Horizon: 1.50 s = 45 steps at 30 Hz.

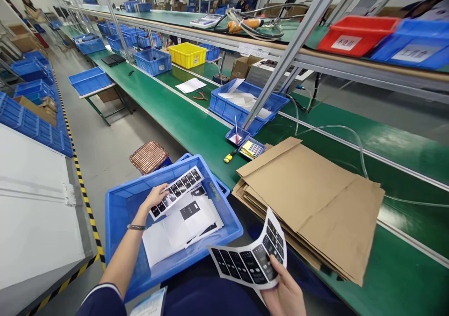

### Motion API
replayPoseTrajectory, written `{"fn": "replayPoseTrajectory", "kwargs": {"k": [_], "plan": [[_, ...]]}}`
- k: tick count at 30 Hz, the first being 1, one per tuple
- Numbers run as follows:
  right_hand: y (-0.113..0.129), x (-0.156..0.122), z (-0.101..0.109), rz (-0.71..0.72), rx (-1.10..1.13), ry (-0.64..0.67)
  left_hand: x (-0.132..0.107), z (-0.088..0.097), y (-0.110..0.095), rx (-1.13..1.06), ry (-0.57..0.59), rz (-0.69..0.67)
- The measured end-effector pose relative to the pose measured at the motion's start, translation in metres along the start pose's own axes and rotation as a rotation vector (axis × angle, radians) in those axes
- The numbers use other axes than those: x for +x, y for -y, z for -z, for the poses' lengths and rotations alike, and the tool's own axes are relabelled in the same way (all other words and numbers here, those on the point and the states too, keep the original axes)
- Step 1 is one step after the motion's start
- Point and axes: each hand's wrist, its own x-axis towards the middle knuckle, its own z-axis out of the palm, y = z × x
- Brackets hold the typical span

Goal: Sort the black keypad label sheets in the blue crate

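My left hand (156, 197) is closed on the end of a white strip of black labels (179, 190). This strip is above the papers inside a blue plastic bin (128, 192). White sheets (166, 241), some with black printed patches, lie in a loose pile in the bin. In front of my body, my right hand (286, 291) grips a sheet of black labels (242, 265) between thumb and fingers. The sheet bends upward at its right side, and its lower part hides some of my fingers.
A stack of flat cardboard (312, 190) lies on the green bench (168, 115) to the right. Small blue trays (253, 148) and a yellow-handled tool (230, 156) sit beyond the bin. Behind them, a metal post (280, 73) rises beside a blue crate (224, 102) of papers.
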Motion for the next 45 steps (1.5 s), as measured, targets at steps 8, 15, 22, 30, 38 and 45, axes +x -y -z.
{"fn": "replayPoseTrajectory", "kwargs": {"k": [8,15,22,30,38,45], "plan": [[0.002,0.001,-0.001,0.005,0.005,-0.008,-0.007,-0.043,-0.004,0.058,0.035,0.007],[-0.001,0.0,-0.003,0.019,-0.027,-0.009,0.028,-0.037,-0.001,0.154,-0.156,0.22],[0.004,-0.006,-0.005,0.002,0.053,-0.061,0.013,-0.004,0.008,0.061,-0.139,0.125],[0.004,-0.006,-0.011,-0.04,0.097,-0.074,-0.015,-0.03,0.012,0.007,0.127,-0.037],[0.003,-0.008,-0.01,-0.048,0.095,-0.049,0.017,-0.049,0.02,0.187,-0.122,0.241],[0.005,-0.006,-0.003,-0.026,0.061,-0.013,0.02,-0.044,0.022,0.219,-0.115,0.239]]}}
